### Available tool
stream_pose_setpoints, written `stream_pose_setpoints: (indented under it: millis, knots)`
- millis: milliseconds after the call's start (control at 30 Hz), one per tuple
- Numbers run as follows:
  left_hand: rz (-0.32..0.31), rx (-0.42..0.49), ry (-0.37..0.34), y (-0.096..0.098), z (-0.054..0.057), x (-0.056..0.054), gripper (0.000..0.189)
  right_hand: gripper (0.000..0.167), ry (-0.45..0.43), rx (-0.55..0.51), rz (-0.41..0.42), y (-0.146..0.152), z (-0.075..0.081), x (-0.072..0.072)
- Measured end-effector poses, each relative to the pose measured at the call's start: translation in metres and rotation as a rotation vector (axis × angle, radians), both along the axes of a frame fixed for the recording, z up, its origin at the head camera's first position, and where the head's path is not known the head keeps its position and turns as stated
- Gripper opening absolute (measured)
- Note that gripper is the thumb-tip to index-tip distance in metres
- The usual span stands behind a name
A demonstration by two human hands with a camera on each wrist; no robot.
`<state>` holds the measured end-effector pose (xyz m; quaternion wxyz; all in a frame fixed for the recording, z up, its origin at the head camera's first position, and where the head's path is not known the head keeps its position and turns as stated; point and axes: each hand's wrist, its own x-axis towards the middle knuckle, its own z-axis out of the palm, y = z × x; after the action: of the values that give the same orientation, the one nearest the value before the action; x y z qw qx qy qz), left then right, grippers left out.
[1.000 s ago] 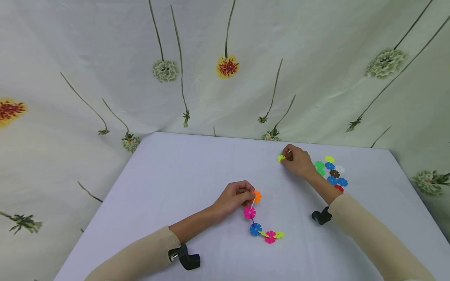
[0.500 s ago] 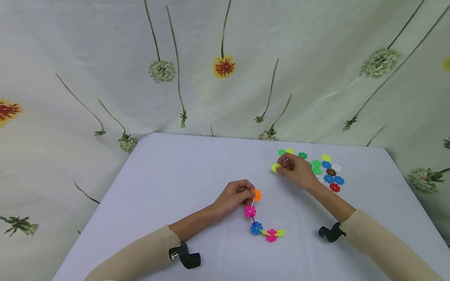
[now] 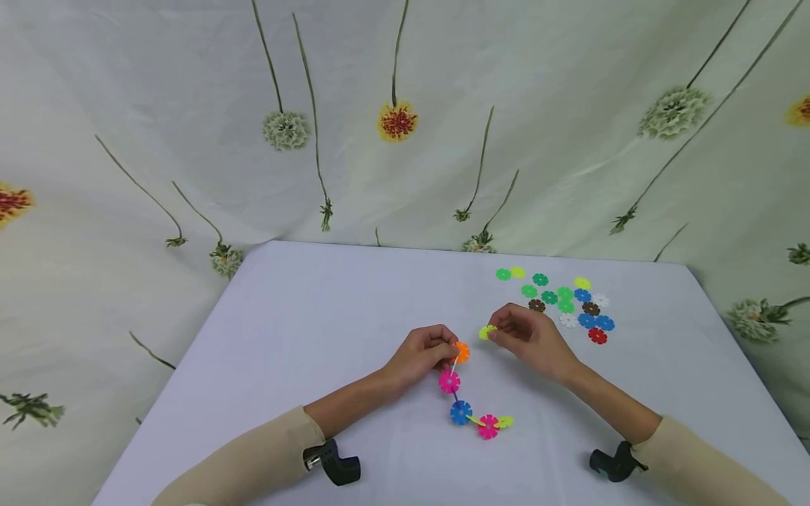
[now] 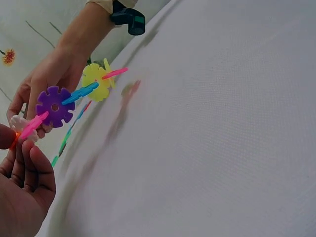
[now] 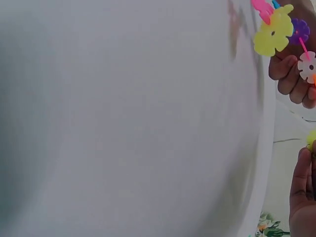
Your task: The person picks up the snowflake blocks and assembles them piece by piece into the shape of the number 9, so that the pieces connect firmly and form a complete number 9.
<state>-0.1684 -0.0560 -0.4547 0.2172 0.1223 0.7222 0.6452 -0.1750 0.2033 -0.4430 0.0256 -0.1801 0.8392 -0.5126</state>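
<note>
My left hand [image 3: 418, 357] pinches an orange flower-shaped interlocking disc [image 3: 464, 352] at the upper end of a chain. Below it hang a white disc [image 5: 307, 67], a pink disc [image 3: 449, 381], a purple disc [image 4: 48, 101], a blue disc [image 3: 461, 412], then yellow and a second pink disc [image 3: 489, 426], with a yellow disc [image 3: 505, 422] at the tail. Just right of the orange disc, my right hand [image 3: 534, 343] holds a loose yellow disc [image 3: 486, 332] between thumb and fingers; the two discs are apart. In the right wrist view that yellow disc is mostly cut off.
Loose discs lie scattered at the back right of the white table [image 3: 329, 302]: several green discs [image 3: 549, 298], blue discs [image 3: 605, 322], brown, white and yellow ones, and a red disc [image 3: 598, 336]. A flowered cloth [image 3: 354, 154] hangs behind the table.
My right hand has come from the back of the table toward my left hand, bringing the yellow disc. More loose discs are uncovered behind it. The left hand and chain have barely moved.
</note>
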Motion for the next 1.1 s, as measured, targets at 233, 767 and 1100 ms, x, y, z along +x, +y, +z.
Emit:
stream_pose_setpoints:
  millis: [233,767,1100]
  knots:
    - [-0.014,0.011,0.007,0.001,0.001,0.002,0.02,0.012,0.002,-0.033,0.048,-0.009,-0.001,0.014]
    - [-0.054,0.02,0.029,0.001,-0.005,0.004,0.02,0.013,0.073,-0.027,0.071,-0.017,-0.004,0.024]
    - [-0.08,0.012,0.011,0.006,-0.005,0.006,0.021,0.01,0.061,-0.015,0.105,-0.014,-0.004,0.026]
